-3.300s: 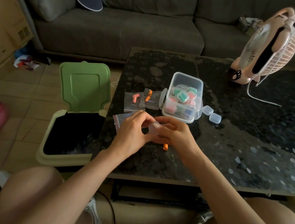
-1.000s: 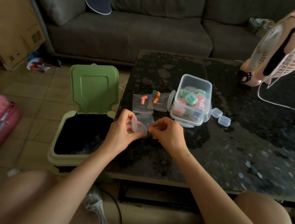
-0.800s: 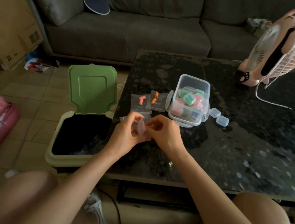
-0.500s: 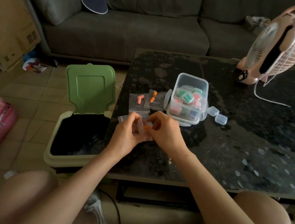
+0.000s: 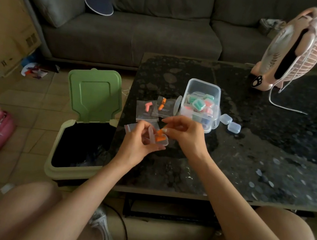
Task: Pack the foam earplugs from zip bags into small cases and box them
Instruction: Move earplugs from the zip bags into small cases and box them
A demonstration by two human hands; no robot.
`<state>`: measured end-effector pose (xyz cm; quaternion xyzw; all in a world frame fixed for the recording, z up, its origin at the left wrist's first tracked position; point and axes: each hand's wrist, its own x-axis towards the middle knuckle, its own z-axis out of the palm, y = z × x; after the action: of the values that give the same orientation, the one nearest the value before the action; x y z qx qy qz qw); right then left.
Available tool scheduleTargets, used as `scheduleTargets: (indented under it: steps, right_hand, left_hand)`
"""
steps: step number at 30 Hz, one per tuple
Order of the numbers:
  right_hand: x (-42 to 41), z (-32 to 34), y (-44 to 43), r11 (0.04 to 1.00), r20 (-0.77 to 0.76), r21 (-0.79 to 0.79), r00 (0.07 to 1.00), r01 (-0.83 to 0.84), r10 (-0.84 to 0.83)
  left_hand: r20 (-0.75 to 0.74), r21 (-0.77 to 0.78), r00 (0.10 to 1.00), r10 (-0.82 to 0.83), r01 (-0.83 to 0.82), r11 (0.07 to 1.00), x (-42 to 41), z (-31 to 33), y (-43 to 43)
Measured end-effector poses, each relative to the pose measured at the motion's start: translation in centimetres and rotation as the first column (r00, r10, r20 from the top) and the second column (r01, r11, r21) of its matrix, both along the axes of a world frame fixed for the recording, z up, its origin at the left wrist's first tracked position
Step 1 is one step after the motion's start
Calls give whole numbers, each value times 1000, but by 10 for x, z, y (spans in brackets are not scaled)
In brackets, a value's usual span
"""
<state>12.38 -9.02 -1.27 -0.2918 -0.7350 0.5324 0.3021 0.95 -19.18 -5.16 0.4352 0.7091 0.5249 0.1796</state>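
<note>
My left hand [image 5: 139, 143] holds a small clear case [image 5: 155, 139], lid up, with orange earplugs [image 5: 160, 137] inside. My right hand [image 5: 184, 132] hovers right over the case, a fingertip pressing on an earplug. An empty zip bag [image 5: 129, 128] lies by my left fingers. Behind them lie two zip bags, one with pink earplugs [image 5: 147, 106] and one with orange earplugs [image 5: 162, 105]. A clear plastic box [image 5: 201, 102] holds several filled cases. Two empty small cases [image 5: 230, 123] sit to its right.
All of this is on a dark speckled table [image 5: 252, 152]. An open green-lidded bin [image 5: 85, 124] stands at the table's left edge. A pink fan [image 5: 290, 52] stands at the back right with its cord trailing. A grey sofa [image 5: 148, 26] runs behind.
The case, held closed between both hands earlier, now stands open in my left hand with orange earplugs in it. My right hand has brought the loose orange earplug from the table into the case.
</note>
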Motion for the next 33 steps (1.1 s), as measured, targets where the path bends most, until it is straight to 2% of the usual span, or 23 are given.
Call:
scheduleTargets:
  steps: [3,6,15,23,28,33]
  right_hand:
    - [-1,-2,-2,996,-53,-93,999,-3,-2]
    - [-1,-1,-2,984,-89,-179,996,-8,-8]
    - [-1,-1,-3,996,-9,-85,1000,-19,18]
    - [0,-2,-4,999,91,0,995,-45,45]
    - [2,-3,-1,983,63,-182,998,0,12]
    - [6,0,-3,962,14,-269,999,-39,44]
  left_hand:
    - [15,31,1000,-21,20,999,0,0,-1]
    - [106,37,994,-25,21,999,0,0,-1]
    - [153,47,988,34,-42,998,0,2,0]
    - [146,85,989,14,-26,996,0,4,-2]
    - [181,151,983,-9,-19,988,-1,6,-4]
    - [97,144,995,-33,19,989,4,9,-2]
